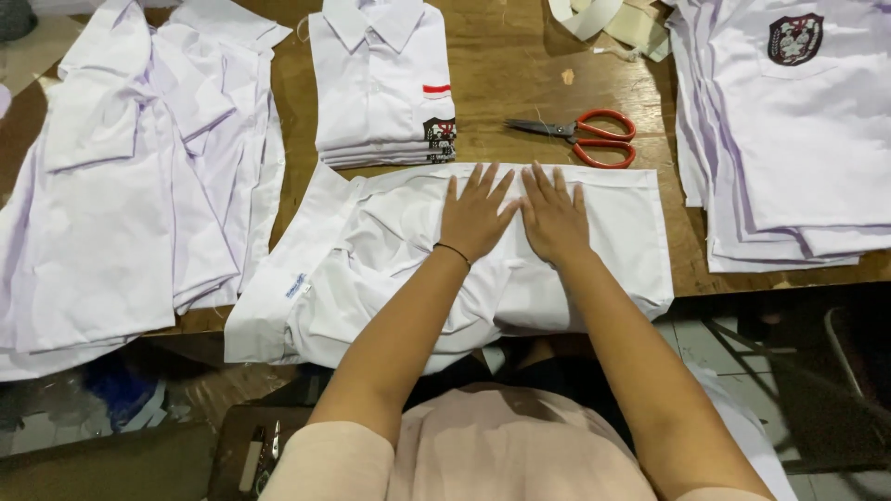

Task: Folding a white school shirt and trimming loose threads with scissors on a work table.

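A white shirt [371, 250] lies spread across the near edge of the wooden table [520, 65], partly folded, with its lower part hanging over the edge. My left hand [475, 215] and my right hand [554, 216] rest flat on the shirt's middle, side by side, fingers spread and pointing away from me, thumbs nearly touching. Neither hand grips anything. A thin dark band sits on my left wrist.
A neat stack of folded white shirts [385, 83] sits just beyond my hands. Red-handled scissors [585, 137] lie to its right. Piles of unfolded white shirts cover the left [130, 176] and right [798, 130] of the table. White strips [613, 19] lie at the far edge.
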